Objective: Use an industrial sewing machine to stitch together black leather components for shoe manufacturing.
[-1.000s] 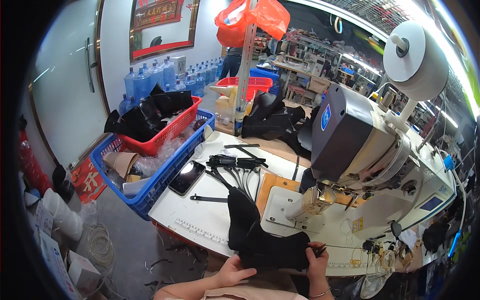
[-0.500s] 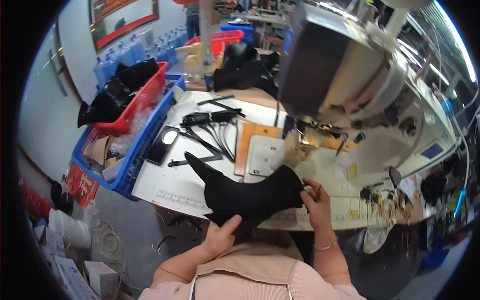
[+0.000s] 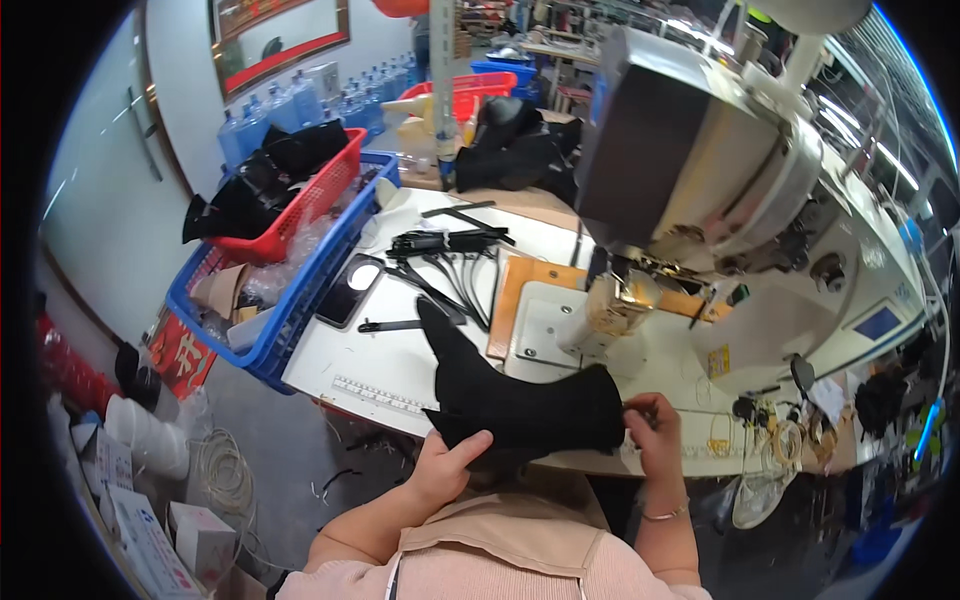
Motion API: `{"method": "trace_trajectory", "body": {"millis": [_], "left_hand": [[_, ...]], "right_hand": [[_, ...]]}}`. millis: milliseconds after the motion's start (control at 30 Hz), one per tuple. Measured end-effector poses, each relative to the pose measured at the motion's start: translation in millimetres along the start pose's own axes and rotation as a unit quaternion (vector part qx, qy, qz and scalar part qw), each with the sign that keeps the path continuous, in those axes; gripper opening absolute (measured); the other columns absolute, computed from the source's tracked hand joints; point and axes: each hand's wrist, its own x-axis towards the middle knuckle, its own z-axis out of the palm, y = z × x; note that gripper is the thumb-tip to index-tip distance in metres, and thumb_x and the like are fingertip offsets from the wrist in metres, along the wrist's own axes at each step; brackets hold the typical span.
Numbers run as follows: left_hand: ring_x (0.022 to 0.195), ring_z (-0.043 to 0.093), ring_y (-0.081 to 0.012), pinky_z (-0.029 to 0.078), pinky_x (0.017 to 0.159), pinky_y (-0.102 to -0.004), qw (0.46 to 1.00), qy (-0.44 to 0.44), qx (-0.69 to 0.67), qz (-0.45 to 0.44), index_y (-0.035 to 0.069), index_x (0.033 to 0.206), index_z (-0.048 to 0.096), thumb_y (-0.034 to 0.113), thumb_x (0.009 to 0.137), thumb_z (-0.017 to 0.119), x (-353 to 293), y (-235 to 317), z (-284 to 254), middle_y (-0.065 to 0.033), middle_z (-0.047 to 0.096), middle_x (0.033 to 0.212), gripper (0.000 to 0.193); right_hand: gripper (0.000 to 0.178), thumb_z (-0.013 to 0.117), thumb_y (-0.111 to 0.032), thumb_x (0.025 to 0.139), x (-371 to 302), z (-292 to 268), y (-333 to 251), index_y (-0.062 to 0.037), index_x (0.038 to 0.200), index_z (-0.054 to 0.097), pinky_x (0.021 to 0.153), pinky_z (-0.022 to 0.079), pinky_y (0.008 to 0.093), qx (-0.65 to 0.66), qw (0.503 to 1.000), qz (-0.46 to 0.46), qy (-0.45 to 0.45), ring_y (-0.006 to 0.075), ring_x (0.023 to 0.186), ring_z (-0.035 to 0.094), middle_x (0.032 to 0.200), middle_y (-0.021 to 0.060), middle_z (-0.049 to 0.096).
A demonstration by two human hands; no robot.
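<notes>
A black boot upper (image 3: 530, 408) is held over the front edge of the white sewing table, its pointed end toward the far left. My left hand (image 3: 448, 465) grips its lower left edge, with the thumb on top and the other fingers hidden beneath. Close to the upper's right edge is my right hand (image 3: 655, 430), its fingers bent and drawn together; whether something thin is between them cannot be made out. Beyond the upper stands the sewing machine (image 3: 690, 150), with its post (image 3: 600, 315) rising near the upper's far edge.
Black straps (image 3: 450, 242) and a phone (image 3: 350, 290) lie on the table's left half. A measuring strip (image 3: 380, 394) runs along the front edge. Left of the table, a blue crate (image 3: 275, 345) carries a red basket (image 3: 300, 205) of black pieces. Cords hang at right.
My right hand has moved slightly right and down, from the boot upper's edge to just beside it. The upper has turned a little in my left hand, and the whole view has shifted.
</notes>
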Motion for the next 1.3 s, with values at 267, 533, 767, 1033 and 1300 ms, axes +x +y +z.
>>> {"method": "trace_trajectory", "body": {"millis": [267,533,767,1033,1300], "left_hand": [[0.104,0.058,-0.0196,0.044,0.093,-0.0328,0.950,-0.264,0.071,-0.151,-0.005,0.118,0.055,0.007,0.081,0.065,56.2,44.3,-27.0,-0.0109,0.062,0.112,0.040],[0.103,0.057,-0.0165,0.043,0.094,-0.0290,0.872,-0.410,0.169,-0.207,-0.005,0.117,0.055,0.009,0.081,0.068,133.6,57.1,-15.3,-0.0080,0.063,0.110,0.041],[0.101,0.056,-0.0128,0.043,0.092,-0.0272,0.907,-0.301,0.242,-0.166,-0.001,0.122,0.053,0.017,0.087,0.064,109.9,65.0,-2.3,-0.0051,0.061,0.111,0.041],[0.066,0.050,0.0008,0.035,0.051,-0.0158,0.968,-0.152,0.158,-0.124,0.007,0.113,0.056,0.025,0.088,0.063,105.6,52.7,-6.1,0.0056,0.059,0.088,0.032],[0.099,0.059,-0.0107,0.050,0.078,-0.0240,0.945,-0.267,-0.079,-0.173,0.007,0.130,0.048,0.004,0.088,0.050,122.8,55.5,-1.0,-0.0072,0.057,0.119,0.042]], "right_hand": [[0.022,0.073,-0.010,0.077,30.0,-16.5,-13.2,0.0008,0.092,0.061,0.061,0.045,0.0227,-0.231,0.963,-0.111,0.087,0.0085,0.064,0.053,0.072,0.0051,0.061],[0.034,0.067,0.002,0.074,28.8,15.7,-45.0,-0.0033,0.106,0.060,0.082,0.050,0.0366,-0.269,0.887,-0.370,0.066,0.0323,0.097,0.060,0.106,0.0135,0.061],[0.039,0.065,0.003,0.072,71.8,82.5,-102.4,-0.0039,0.110,0.058,0.089,0.045,0.0375,-0.267,0.811,-0.509,-0.111,0.0301,0.106,0.054,0.109,0.0118,0.058],[0.045,0.066,0.005,0.071,82.4,89.9,-99.0,-0.0051,0.114,0.057,0.073,0.049,0.0352,-0.233,0.831,-0.452,-0.224,0.0268,0.085,0.058,0.091,0.0105,0.058],[0.047,0.065,0.011,0.073,78.9,82.7,-78.1,-0.0052,0.116,0.056,0.075,0.055,0.0288,-0.146,0.883,-0.425,-0.136,0.0186,0.084,0.065,0.102,0.0102,0.061]]}}
